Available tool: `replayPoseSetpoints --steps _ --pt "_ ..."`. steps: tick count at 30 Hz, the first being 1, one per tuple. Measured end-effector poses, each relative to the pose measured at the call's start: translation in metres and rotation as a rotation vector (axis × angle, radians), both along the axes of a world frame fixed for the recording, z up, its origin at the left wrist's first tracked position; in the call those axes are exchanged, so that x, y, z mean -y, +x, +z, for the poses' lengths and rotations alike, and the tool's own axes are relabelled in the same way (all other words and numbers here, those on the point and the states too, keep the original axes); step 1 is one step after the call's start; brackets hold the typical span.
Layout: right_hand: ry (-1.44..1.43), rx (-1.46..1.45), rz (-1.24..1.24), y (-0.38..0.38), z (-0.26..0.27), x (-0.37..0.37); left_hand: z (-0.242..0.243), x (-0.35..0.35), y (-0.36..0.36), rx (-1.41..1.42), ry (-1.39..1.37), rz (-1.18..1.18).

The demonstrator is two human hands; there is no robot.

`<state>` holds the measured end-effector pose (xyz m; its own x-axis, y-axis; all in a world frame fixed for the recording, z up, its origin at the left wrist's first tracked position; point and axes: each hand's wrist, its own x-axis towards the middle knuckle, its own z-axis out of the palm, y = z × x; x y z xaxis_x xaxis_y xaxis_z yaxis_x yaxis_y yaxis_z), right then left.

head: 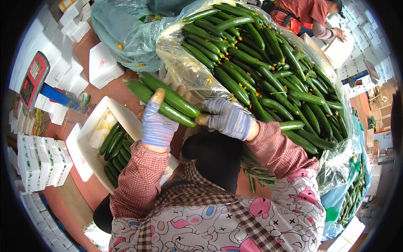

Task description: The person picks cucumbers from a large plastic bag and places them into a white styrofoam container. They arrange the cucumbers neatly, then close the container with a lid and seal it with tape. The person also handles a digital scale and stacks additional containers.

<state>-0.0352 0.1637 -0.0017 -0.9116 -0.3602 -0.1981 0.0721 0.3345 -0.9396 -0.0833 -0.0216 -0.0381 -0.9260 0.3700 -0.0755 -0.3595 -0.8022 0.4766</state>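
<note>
Two dark green cucumbers (170, 96) lie side by side in my left hand (159, 121), its thumb across the near one and fingertips showing beyond the far one. My right hand (225, 115) is at their right ends, thumb and fingers bent close around the tips; how firmly it grips is unclear. Both hands wear striped knit gloves with brownish fingertips. Beyond my right hand, a large heap of cucumbers (270, 75), some with yellow blossoms, fills a clear plastic liner (185, 60). Below my left hand stands a white foam box (91, 132) with several cucumbers (115, 143) inside.
A red-framed scale display (34, 80) on a blue post (59, 96) stands left, near stacked white foam boxes (39, 163). A bluish plastic bag (126, 41) borders the heap. At upper right, another person (302, 19) has a hand on a white box (340, 47).
</note>
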Motion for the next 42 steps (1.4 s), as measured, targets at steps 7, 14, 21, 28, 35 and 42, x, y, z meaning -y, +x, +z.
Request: replayPoseSetpoints --steps 7,14,21,28,35,42 --pt "0.676 -0.695 0.129 -0.047 0.018 -0.007 0.002 0.038 -0.018 0.012 0.044 0.146" --pt "1.282 -0.399 -0.423 -0.229 0.004 -0.054 0.001 0.038 -0.012 0.173 0.099 0.001" --pt "1.023 -0.382 -0.413 -0.182 0.001 -0.065 -0.017 0.066 0.001 0.150 0.024 -0.003" --pt "0.860 -0.236 0.025 -0.093 -0.008 -0.132 -0.030 0.064 0.000 0.320 -0.036 0.058" --pt "1.211 -0.179 -0.373 -0.202 -0.022 -0.092 -0.025 0.048 0.015 0.229 0.061 -0.076" --pt "0.898 -0.145 -0.416 -0.211 -0.011 -0.121 -0.037 0.080 0.011 0.313 0.003 0.054"
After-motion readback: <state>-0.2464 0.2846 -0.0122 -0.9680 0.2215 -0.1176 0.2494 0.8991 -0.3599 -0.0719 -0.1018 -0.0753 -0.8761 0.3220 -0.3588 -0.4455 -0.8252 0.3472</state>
